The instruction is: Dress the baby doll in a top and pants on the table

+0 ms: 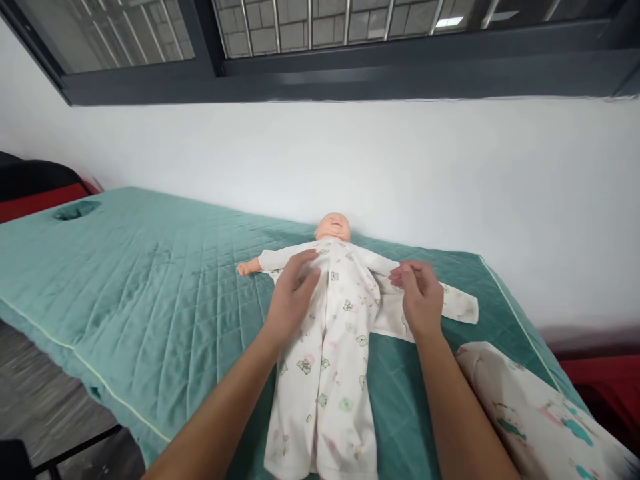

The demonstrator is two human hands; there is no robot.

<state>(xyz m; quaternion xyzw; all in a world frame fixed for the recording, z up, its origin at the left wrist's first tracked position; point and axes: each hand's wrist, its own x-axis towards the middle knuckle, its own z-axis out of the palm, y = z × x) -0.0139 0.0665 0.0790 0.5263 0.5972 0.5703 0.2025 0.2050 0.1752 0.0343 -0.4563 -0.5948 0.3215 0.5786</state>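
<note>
A baby doll [333, 227] lies on its back on a green quilted cover [200, 320], head toward the wall. It wears a white footless romper [345, 327] with a small animal print, closed down the middle. My left hand [295, 287] rests over the romper's chest on the left side, thumb and fingers apart, holding nothing. My right hand [420, 293] is at the end of the doll's right-side sleeve [373, 259], fingers curled and pinched at its cuff; the doll's hand there is hidden. Under that arm a second white garment [463, 307] spreads out to the right.
A bundled white printed cloth [530, 407] lies at the lower right. Behind the bed stands a white wall [350, 167] beneath a dark window frame [350, 77]. The cover has a hole [75, 210] at far left. Red and black items sit at both sides.
</note>
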